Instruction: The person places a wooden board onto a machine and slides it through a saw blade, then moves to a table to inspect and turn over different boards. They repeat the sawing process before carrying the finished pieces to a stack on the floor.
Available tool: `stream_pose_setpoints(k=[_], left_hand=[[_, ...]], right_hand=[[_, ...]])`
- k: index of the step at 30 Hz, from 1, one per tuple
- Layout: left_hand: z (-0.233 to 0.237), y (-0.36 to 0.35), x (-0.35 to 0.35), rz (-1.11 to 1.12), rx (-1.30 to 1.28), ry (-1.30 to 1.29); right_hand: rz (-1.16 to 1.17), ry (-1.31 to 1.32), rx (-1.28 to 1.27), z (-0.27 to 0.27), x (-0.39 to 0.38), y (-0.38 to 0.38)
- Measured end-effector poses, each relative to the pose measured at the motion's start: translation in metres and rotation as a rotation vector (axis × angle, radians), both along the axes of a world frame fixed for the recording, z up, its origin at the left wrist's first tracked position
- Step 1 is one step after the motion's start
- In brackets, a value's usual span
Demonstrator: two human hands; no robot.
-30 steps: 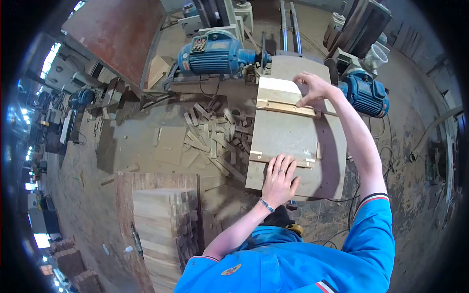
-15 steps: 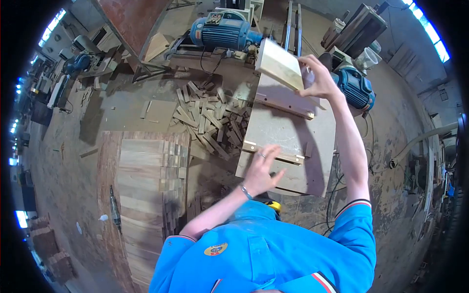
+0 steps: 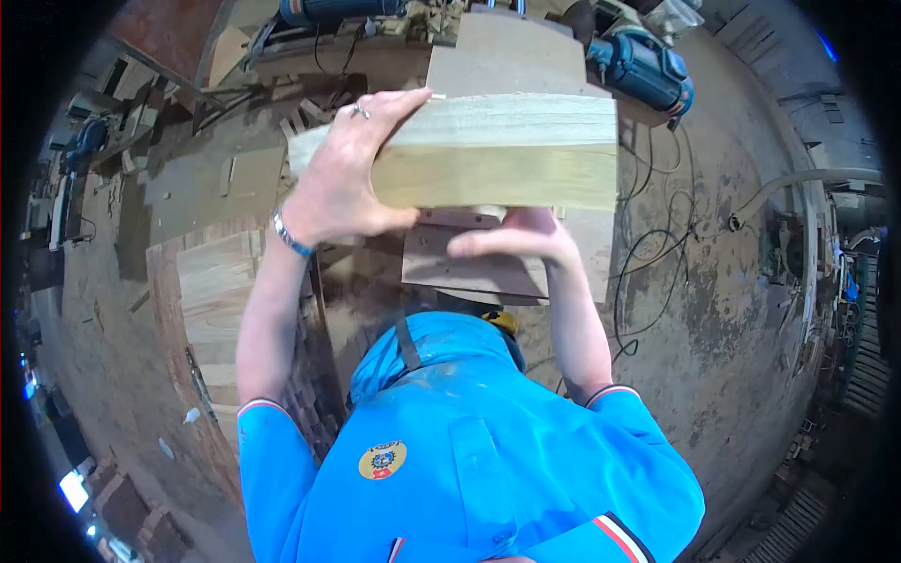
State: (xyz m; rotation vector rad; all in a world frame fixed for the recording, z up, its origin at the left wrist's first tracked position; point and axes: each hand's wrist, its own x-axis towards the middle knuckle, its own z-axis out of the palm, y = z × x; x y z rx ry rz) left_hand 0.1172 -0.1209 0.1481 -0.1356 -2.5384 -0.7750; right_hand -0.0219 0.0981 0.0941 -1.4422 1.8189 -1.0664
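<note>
A pale, thick wooden board [image 3: 497, 174] is held up in front of me, with a lighter upper band and a yellowish lower band. My left hand [image 3: 347, 178] wraps round its left part, fingers over the top edge and thumb at the bottom edge. Beneath the board, my right hand [image 3: 535, 235] supports it; the thumb shows, while the other fingers are hidden behind the wood. Under both hands lies a flat machine table [image 3: 511, 56], and the board covers its middle. A wooden strip with holes [image 3: 455, 218] is partly visible on this table.
A blue motor [image 3: 643, 70] stands to the right of the table, another blue motor [image 3: 338, 7] at the top. Stacked wooden panels [image 3: 216, 291] lie at the left, with a dark tool [image 3: 199, 375] on them. Black cables [image 3: 657, 249] loop across the floor at right.
The board has come back from the table's far end toward me and turned broadside. My left hand has left the near strip and taken hold of the board. The view has shifted.
</note>
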Motion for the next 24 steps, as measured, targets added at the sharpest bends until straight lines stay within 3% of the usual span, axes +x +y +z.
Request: stream_pose_setpoints(k=[1,4,8,12,15,18,22,24], left_hand=[[-0.009,-0.008,-0.007,0.009,-0.046,-0.029],[-0.043,-0.029,-0.029,-0.033,-0.089,-0.156],[-0.085,-0.040,-0.053,-0.066,-0.113,-0.278],[-0.078,-0.035,-0.070,-0.106,-0.162,-0.414],[-0.072,-0.029,-0.076,-0.158,-0.116,-0.434],[-0.078,-0.030,-0.074,-0.194,-0.112,-0.377],[-0.060,-0.018,-0.059,-0.082,-0.015,-0.548],[-0.075,-0.020,-0.042,0.012,0.006,-0.404]], right_hand=[[-0.026,-0.426,0.191,-0.005,0.008,0.005],[0.244,-0.575,0.109,-0.022,0.040,0.008],[0.201,-0.149,-0.071,-0.025,0.055,-0.006],[-0.134,0.126,-0.351,-0.033,0.022,-0.036],[-0.425,0.598,-0.284,-0.055,-0.011,-0.066],[-0.352,0.624,-0.137,-0.056,-0.023,-0.073],[-0.331,0.566,-0.094,-0.055,-0.017,-0.066],[-0.325,0.552,-0.050,-0.053,-0.011,-0.064]])
